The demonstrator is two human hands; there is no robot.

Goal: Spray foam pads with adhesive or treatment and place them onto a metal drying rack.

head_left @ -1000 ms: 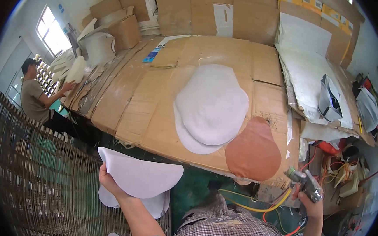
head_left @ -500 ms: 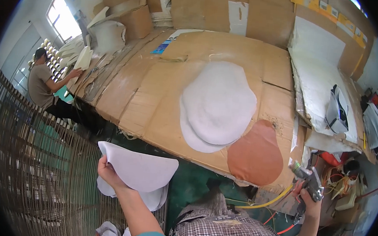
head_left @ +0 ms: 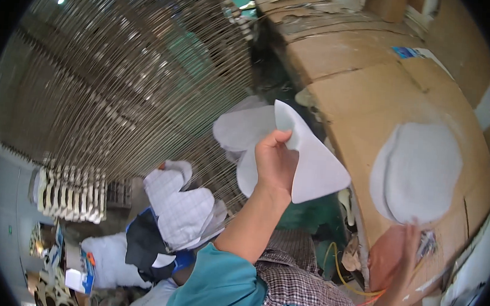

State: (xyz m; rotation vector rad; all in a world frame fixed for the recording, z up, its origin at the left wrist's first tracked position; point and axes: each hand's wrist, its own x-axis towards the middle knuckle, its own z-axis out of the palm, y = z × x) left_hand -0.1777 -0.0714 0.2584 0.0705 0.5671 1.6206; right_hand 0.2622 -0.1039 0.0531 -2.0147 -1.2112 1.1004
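Note:
My left hand [head_left: 275,163] is closed on a thin white sheet [head_left: 319,164], which curls over beside the thumb. More white pieces [head_left: 247,125] lie on the slatted rack behind it. On the cardboard-covered table [head_left: 350,103] sits a stack of rounded white sheets [head_left: 428,171]. Near the lower edge of that stack is my right hand [head_left: 409,241], over a reddish-brown rounded piece [head_left: 384,255]. Motion smears this hand. A spray gun [head_left: 428,245] shows right beside it, and whether the fingers grip it is unclear.
A large rack of thin slats [head_left: 148,72] fills the upper left. White cut pieces [head_left: 179,205] are piled at its lower end, beside a black cloth or bag [head_left: 149,246]. A yellow hose [head_left: 336,267] loops by the table edge. Stacked cream pieces [head_left: 71,195] stand far left.
My view has swung left toward the rack. The left hand still holds its white sheet, now raised in front of the rack. The right hand with the spray gun has come over the brown piece.

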